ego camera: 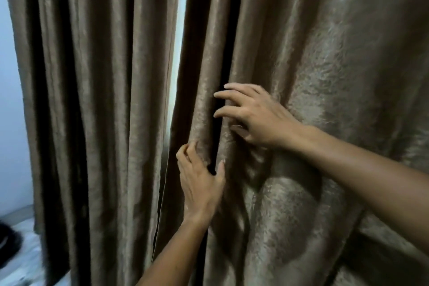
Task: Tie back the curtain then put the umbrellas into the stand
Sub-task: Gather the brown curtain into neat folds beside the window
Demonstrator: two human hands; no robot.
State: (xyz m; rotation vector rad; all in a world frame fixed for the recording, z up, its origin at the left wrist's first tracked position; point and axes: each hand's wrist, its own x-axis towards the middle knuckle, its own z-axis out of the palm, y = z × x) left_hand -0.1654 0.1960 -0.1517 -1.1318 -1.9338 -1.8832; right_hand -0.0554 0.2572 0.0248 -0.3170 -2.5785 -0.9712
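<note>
Two brown, shiny curtain panels fill the view: a left curtain panel [99, 100] and a right curtain panel [336, 76]. A thin bright gap [178, 42] runs between them. My left hand [199, 183] grips a fold at the inner edge of the right panel, fingers and thumb wrapped around it. Just above it, my right hand [253, 116] lies against the same panel with its fingers spread and curled on the fabric. No tie-back, umbrella or stand is in view.
A pale wall [9, 100] shows at the far left. Below it lies a light floor [25, 255] with a dark blurred object [9, 237] at the left edge.
</note>
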